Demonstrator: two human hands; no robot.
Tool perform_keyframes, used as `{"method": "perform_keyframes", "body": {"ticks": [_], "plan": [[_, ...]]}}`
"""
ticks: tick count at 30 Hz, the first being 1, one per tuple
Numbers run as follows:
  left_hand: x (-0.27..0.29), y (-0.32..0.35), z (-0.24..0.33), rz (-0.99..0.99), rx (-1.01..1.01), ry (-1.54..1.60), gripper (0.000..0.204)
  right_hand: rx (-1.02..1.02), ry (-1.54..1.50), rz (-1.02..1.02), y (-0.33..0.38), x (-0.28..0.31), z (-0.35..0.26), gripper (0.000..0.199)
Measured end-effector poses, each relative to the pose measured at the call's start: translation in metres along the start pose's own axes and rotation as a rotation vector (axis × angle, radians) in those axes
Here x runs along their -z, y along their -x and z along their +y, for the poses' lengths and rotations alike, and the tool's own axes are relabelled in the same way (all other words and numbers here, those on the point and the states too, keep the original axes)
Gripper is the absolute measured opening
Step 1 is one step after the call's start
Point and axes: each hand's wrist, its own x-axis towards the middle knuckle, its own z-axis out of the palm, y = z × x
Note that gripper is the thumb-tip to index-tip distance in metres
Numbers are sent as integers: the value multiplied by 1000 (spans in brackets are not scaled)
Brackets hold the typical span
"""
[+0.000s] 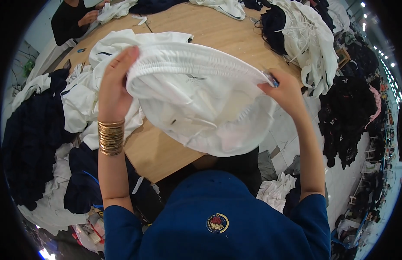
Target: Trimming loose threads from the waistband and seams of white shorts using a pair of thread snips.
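Observation:
Stretched between my two hands above the table is a white elastic-waist garment [183,93], its gathered waistband spread and its opening facing me. My left hand [116,82] grips the waistband at its left end, thumb at the top edge; a stack of gold bangles circles that wrist. At the right end of the band, my right hand [285,89] pinches the edge. A small blue and dark object [274,81] shows at the right fingertips, too little of it visible to name. The garment's lower part hangs over the table's near edge.
White garments [82,102] lie heaped on the wooden table [201,26] at the left. Dark blue clothing [34,138] piles up beyond them. More white pieces [307,39] sit far right, black garments [346,117] below. A co-worker [71,19] handles white cloth at the far left.

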Motion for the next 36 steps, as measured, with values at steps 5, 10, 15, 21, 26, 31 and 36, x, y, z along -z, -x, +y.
{"method": "perform_keyframes", "body": {"ticks": [5,10,15,21,26,31,36], "plan": [[10,-25,30,-3,-267,-181,22,-40,127,213,-42,-3,13,24],[20,-46,70,79,-664,-299,28,184,-163,606,-51,63,-65,25],[22,-19,52,333,-950,-860,18,199,-147,413,-12,51,-68,25],[68,-21,-95,-7,79,-590,19,-153,-193,-190,11,-71,46,32],[76,-10,-134,57,256,-250,23,-217,-116,-89,29,-108,46,37],[67,-7,-147,143,-1,-871,34,-258,-87,-145,39,-106,39,40],[34,18,-135,271,-696,-1177,23,-293,-137,-125,53,-110,39,43]]}}
